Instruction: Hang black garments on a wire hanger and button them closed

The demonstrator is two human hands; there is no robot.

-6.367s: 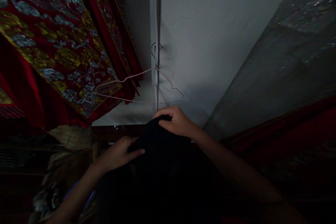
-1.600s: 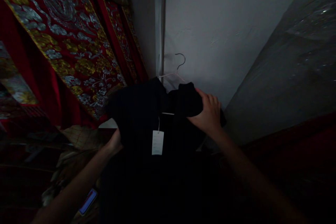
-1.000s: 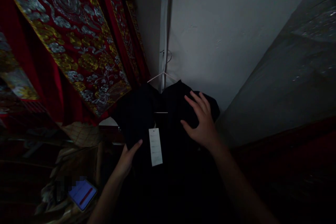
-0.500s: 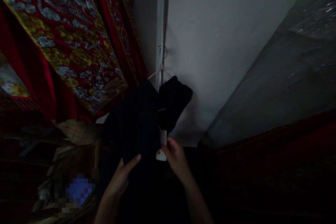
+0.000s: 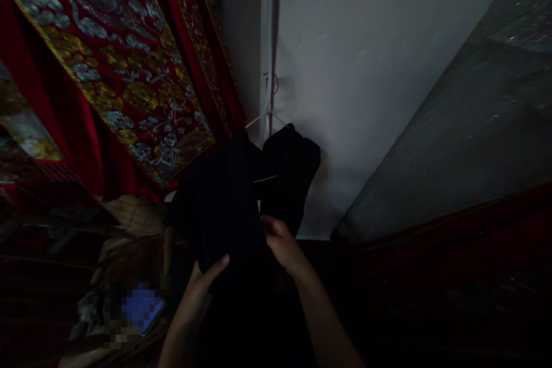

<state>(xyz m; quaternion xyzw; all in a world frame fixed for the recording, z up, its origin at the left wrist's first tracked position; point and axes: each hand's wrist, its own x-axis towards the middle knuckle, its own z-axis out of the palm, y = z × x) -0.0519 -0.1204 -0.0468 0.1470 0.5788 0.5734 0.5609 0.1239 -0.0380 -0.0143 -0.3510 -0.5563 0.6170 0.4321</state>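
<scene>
1. Head view, grip: the left hand (image 5: 200, 290) holds a dark garment (image 5: 228, 195), thumb flat on the front, remaining fingers hidden behind the cloth. The right hand (image 5: 282, 244) has bent fingers at the garment's front opening; what they pinch, if anything, cannot be told.
2. Head view, garment location: directly above and between the hands, hung on a thin wire hanger (image 5: 259, 118). The hanger's lower bar crosses the neck opening; its hook is at a pale upright post (image 5: 267, 23).
3. Head view, containers: left of the left hand, a blue-lit device (image 5: 149, 310), partly pixelated, rests on a brown, pale-edged piece; box or seat, cannot be told. Above it, a rounded, checked bundle (image 5: 135, 215); contents hidden.
4. Head view, materials: the garment is matte, near black, folds barely legible. Upper left of the grip, red cloth (image 5: 125, 75) bears raised silver and gold embroidery. Upper right, a smooth whitish wall (image 5: 366, 69); beyond it, a grey, glossy, plastic-like sheet (image 5: 466, 126).
</scene>
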